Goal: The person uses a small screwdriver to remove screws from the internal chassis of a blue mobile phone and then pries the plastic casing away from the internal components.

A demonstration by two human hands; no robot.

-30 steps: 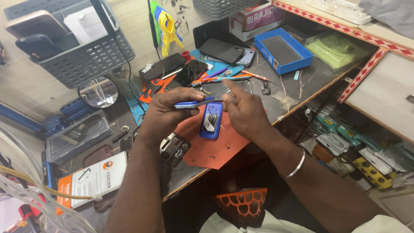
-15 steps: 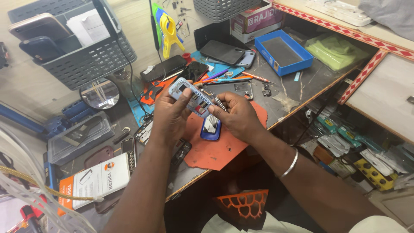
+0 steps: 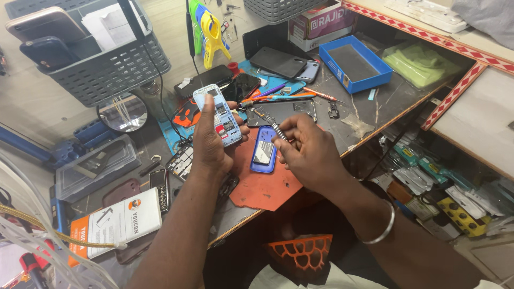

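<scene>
While the left hand [image 3: 211, 142] grips an opened light-blue phone body [image 3: 218, 114], holding it upright with its bare innards facing the camera, the right hand [image 3: 305, 150] pinches a thin metal-shafted screwdriver [image 3: 266, 121] whose tip points toward that phone body. Just below the screwdriver, a blue phone shell [image 3: 264, 149] lies flat on an orange mat [image 3: 262, 182] on the counter [image 3: 369, 109]. Beyond the phone body, away from the person, lie several dark phones [image 3: 278, 61] and a blue tray [image 3: 354, 63]. Left of the phone body stand a round mirror [image 3: 122, 112] and a grey basket [image 3: 99, 51].
</scene>
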